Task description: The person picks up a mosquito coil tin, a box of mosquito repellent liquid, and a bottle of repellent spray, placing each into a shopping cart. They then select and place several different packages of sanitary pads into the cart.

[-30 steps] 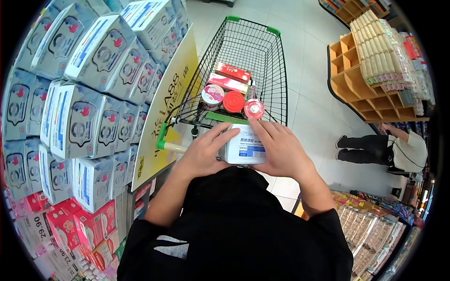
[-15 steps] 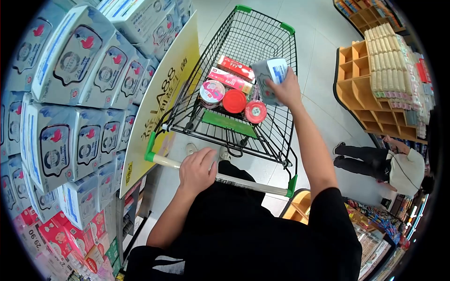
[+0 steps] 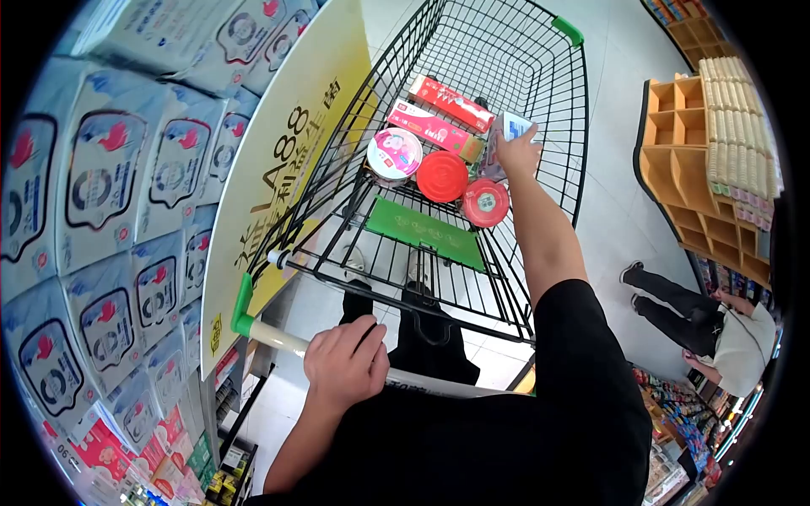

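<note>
My left hand (image 3: 347, 358) is wrapped round the pale handle bar (image 3: 278, 338) of a black wire shopping cart (image 3: 472, 42). Inside the cart, my right hand (image 3: 519, 155) grips a small grey-blue carton (image 3: 493, 158) from above, its lower part hidden. Beside it lie a red box (image 3: 453, 103) and a pink-and-white box (image 3: 426, 126). Nearer to me are a white-and-pink round tub (image 3: 395, 154), a red-lidded container (image 3: 441, 177) and a pinkish-red lidded one (image 3: 486, 202).
Stacked grey-blue cartons (image 3: 105, 160) rise on the left behind a yellow-and-white sign board (image 3: 291, 135) close to the cart. On the right stands a wooden shelf unit (image 3: 675, 152) with packets. A person (image 3: 700, 325) stands in the aisle.
My right hand has lowered the grey-blue carton into the cart, beside the boxes. My left hand stays on the handle. The view has shifted, with the cart appearing larger.
</note>
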Tool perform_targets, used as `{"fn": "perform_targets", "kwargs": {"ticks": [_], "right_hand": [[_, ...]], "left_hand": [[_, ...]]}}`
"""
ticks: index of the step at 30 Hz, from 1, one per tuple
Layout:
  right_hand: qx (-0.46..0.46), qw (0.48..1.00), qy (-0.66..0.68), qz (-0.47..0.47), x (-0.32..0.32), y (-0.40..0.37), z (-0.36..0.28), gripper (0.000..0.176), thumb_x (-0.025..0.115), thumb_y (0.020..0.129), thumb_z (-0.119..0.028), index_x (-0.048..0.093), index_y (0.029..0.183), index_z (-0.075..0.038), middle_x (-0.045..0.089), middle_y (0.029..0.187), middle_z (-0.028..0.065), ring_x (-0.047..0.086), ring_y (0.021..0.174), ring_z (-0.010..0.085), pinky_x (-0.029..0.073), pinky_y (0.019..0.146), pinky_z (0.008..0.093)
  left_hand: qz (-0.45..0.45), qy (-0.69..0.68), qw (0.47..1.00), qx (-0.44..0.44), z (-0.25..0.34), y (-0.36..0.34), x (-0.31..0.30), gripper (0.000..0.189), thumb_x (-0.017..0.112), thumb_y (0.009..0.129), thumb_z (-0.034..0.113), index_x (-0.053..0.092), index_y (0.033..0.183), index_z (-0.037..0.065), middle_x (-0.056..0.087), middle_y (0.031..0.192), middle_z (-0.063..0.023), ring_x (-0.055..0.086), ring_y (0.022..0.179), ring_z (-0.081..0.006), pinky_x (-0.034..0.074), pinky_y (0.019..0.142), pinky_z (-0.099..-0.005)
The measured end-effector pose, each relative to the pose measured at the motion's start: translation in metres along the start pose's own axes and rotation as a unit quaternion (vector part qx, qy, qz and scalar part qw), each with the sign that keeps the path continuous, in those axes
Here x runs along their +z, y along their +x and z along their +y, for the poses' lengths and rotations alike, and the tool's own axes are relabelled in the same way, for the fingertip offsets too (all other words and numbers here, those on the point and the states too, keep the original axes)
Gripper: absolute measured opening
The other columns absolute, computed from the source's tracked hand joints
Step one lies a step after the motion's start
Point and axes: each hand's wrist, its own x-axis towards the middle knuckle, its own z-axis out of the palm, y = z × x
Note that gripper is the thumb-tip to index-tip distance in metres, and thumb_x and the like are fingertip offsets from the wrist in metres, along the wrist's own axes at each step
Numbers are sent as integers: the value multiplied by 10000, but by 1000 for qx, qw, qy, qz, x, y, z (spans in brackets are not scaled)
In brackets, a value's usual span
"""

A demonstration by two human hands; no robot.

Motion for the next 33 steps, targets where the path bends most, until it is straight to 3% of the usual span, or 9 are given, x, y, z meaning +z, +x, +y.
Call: {"fn": "perform_targets", "kwargs": {"ticks": [9, 11, 12, 15, 18, 20, 24, 28, 33], "right_hand": [[12, 998, 46, 42, 26, 29, -1, 887, 729, 857, -550, 294, 1581, -282, 406, 1388, 285, 503, 1264, 464, 494, 964, 593], [-9, 999, -25, 21, 29, 30, 3, 832, 725, 870, -529, 346, 1558, -253, 385, 1423, 256, 457, 1319, 440, 501, 960, 592], [-18, 1000, -22, -6, 30, 26, 6, 828, 728, 875, -493, 375, 1527, -126, 360, 1465, 232, 397, 1380, 411, 456, 1034, 585], [-65, 988, -133, -41, 49, 25, 22, 800, 722, 880, -442, 409, 1463, 8, 363, 1484, 225, 364, 1411, 385, 388, 1107, 575], [-54, 989, -133, -42, 55, 16, 29, 875, 750, 823, -516, 452, 1447, 19, 349, 1520, 222, 336, 1446, 374, 369, 1143, 530], [-56, 987, -120, -96, 29, 2, 26, 921, 721, 811, -563, 455, 1457, 36, 357, 1548, 257, 333, 1454, 408, 361, 1160, 513], [-222, 948, -67, -219, -24, -17, 64, 924, 682, 852, -608, 462, 1447, 63, 486, 1433, 375, 479, 1343, 508, 390, 1150, 498], [-382, 881, -36, -277, -148, -120, 120, 837, 741, 896, -435, 403, 1511, 22, 485, 1487, 297, 444, 1399, 454, 364, 1177, 485], [-276, 944, 21, -177, -255, -300, 181, 720, 770, 843, -253, 469, 1438, 17, 481, 1459, 278, 442, 1370, 460, 390, 1137, 504]], "left_hand": [[-21, 5, 1000, 5, -2, 0, 2, 254, 720, 716, 144, 742, 966, 102, 730, 1022, -25, 662, 732, -202, 468, 682, -314], [-25, 13, 1000, 7, -1, 1, 3, 243, 719, 723, 152, 748, 959, 100, 734, 1018, -17, 671, 739, -186, 480, 693, -298], [-24, 12, 1000, 9, -1, 2, 3, 245, 719, 723, 150, 748, 961, 100, 735, 1014, -20, 672, 739, -186, 480, 686, -298], [-21, 8, 1000, 14, -3, 3, 2, 247, 717, 725, 148, 748, 964, 98, 735, 1004, -25, 673, 735, -186, 481, 672, -301], [-22, 4, 999, 22, -4, 4, 0, 252, 713, 730, 149, 746, 973, 94, 732, 995, -26, 668, 727, -188, 484, 660, -310], [-17, 8, 999, 29, -4, 7, -2, 257, 712, 733, 150, 745, 980, 92, 729, 992, -24, 664, 724, -190, 486, 656, -315], [-33, 22, 999, 15, -2, 14, -6, 215, 701, 757, 175, 726, 961, 109, 708, 947, -17, 669, 773, -209, 505, 672, -364], [-94, 34, 994, -36, -10, 12, -8, 235, 677, 805, 245, 726, 1003, 129, 716, 966, -50, 694, 893, -252, 533, 781, -432], [-128, 58, 988, -66, -10, 25, -9, 265, 622, 844, 276, 706, 1021, 99, 705, 964, -79, 685, 943, -282, 523, 826, -457]]}}
